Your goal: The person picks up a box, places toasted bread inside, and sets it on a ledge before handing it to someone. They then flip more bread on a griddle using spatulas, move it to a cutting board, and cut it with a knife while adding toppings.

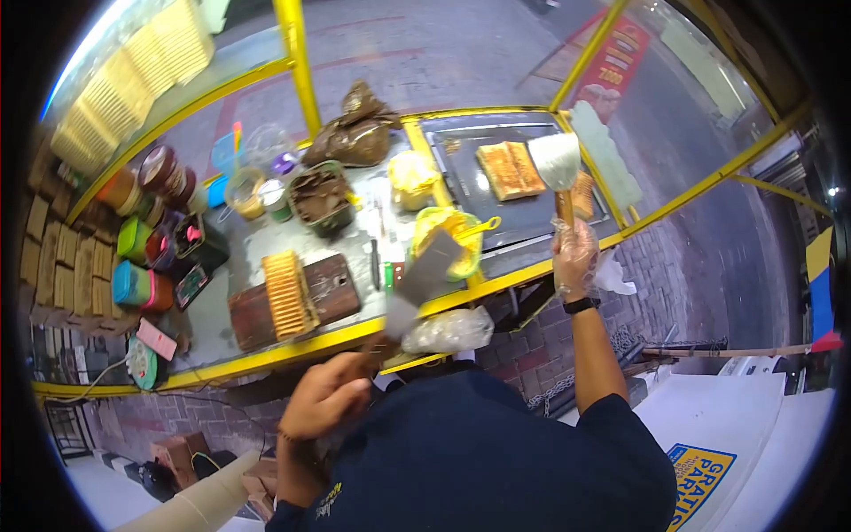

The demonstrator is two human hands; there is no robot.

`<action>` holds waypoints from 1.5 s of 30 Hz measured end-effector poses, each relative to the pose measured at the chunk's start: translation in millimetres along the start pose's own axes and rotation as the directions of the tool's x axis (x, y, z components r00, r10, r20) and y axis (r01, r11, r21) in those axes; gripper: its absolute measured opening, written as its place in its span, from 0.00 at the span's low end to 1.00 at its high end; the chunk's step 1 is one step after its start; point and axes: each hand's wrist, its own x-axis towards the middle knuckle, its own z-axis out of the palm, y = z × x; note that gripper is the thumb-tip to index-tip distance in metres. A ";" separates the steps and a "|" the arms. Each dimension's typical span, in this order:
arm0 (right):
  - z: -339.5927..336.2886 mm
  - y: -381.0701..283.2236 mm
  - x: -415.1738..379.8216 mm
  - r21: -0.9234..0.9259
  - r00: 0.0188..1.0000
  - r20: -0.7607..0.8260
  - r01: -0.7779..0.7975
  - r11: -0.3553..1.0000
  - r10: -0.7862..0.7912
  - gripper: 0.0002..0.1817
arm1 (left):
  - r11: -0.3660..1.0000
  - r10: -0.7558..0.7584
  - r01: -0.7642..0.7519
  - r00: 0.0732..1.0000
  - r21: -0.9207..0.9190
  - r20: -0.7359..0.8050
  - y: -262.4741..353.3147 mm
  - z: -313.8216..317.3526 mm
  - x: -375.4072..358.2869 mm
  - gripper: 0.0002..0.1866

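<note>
My right hand, in a clear plastic glove, is closed round the wooden handle of a wide scraper. Its blade is raised over the right side of a flat dark griddle. Browned toast lies on the griddle, with another toasted piece partly behind the scraper. My left hand is bare and closed on the brown handle of a metal spatula, blurred by motion. That blade passes in front of a tub of yellow spread.
Ridged bread sits across a dark wooden board. Behind are a tub of brown spread, a brown plastic bag and several jars. A yellow frame surrounds the counter. A clear plastic bag lies at the near edge.
</note>
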 end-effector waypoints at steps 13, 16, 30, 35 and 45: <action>13.0 234.9 -5.0 -0.304 0.919 0.164 -0.299 0.905 0.358 0.15 | 0.959 0.145 0.031 0.802 0.283 -0.580 -160.3 253.7 359.6 0.12; 14.0 211.7 38.4 -0.448 0.853 0.286 -0.285 0.848 0.438 0.14 | 0.895 0.119 0.205 0.747 0.397 -0.655 -154.5 248.1 407.5 0.14; 27.1 237.2 -18.4 0.078 0.697 0.331 -0.692 0.717 0.637 0.15 | 0.920 -0.389 0.326 0.827 -0.217 -0.407 -138.3 246.2 407.0 0.28; 23.6 190.4 -23.4 -0.330 0.917 0.323 -0.122 0.936 0.234 0.20 | 0.926 -0.376 0.369 0.876 -0.082 -0.301 -87.9 230.0 332.2 0.27; -10.0 125.6 -27.0 -0.097 0.930 0.153 0.350 0.932 -0.333 0.14 | 0.462 0.162 0.419 0.826 0.782 -0.539 -128.8 16.5 219.9 0.13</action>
